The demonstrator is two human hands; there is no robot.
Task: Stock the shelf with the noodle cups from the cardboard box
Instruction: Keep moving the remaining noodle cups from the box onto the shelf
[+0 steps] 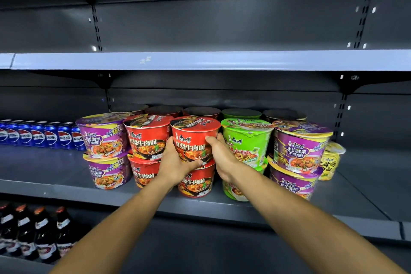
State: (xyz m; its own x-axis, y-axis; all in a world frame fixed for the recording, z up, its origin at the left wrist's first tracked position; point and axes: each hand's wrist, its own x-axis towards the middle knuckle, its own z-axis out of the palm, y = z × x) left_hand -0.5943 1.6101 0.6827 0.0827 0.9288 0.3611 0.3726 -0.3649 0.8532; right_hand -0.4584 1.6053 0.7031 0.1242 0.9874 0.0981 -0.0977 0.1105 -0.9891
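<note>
红烧牛肉面 on red cup [193,140]

Blue cola cans [37,134] line the middle level at nine o'clock. Dark bottles [33,231] with orange caps stand at seven o'clock, one level down.

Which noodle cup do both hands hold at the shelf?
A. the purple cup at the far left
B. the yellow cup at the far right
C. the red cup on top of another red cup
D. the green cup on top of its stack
C: the left hand and the right hand grip the sides of the top red cup, which sits over a lower red cup.
</note>
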